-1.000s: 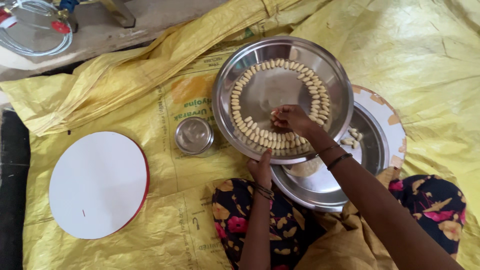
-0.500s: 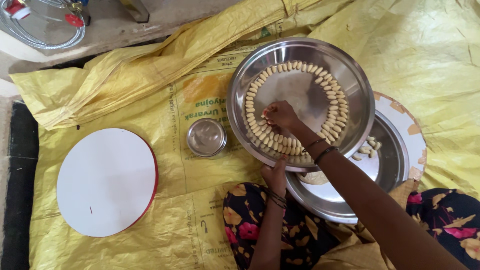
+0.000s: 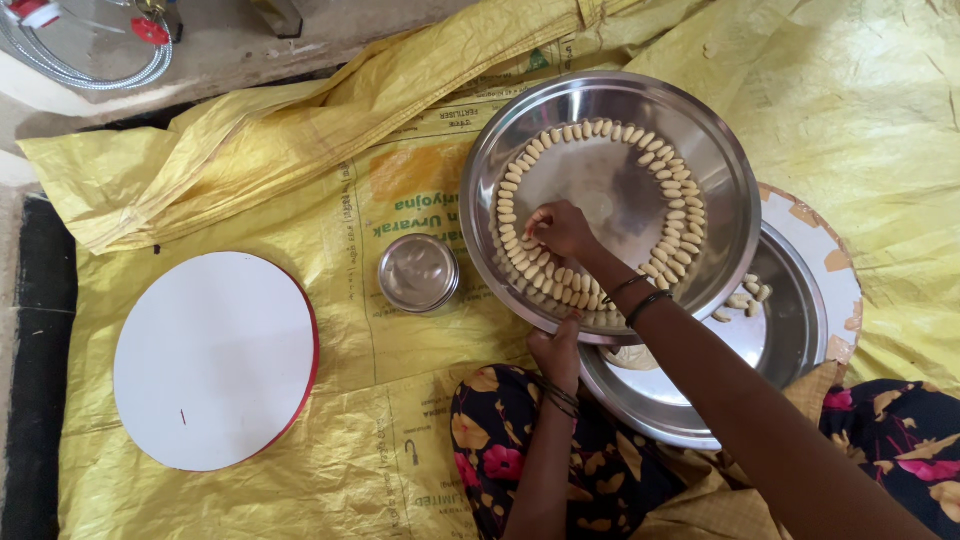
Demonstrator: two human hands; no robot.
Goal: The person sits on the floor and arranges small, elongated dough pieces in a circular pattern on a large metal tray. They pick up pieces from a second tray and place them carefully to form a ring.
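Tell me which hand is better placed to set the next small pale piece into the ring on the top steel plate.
The right hand, probably: it is already inside the top steel plate, fingertips at the ring of pale pieces. The left hand grips the plate's near rim, apparently steadying it.

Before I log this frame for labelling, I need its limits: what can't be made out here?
Head view only:
- Whether the right hand pinches a dough piece: its fingertips are turned away, over the ring of pieces in the upper steel plate.
- Left hand: its fingers are under that plate's rim.
- Lower steel plate: mostly covered by the upper plate and the right forearm.
- Small steel lid: what is beneath it is hidden.
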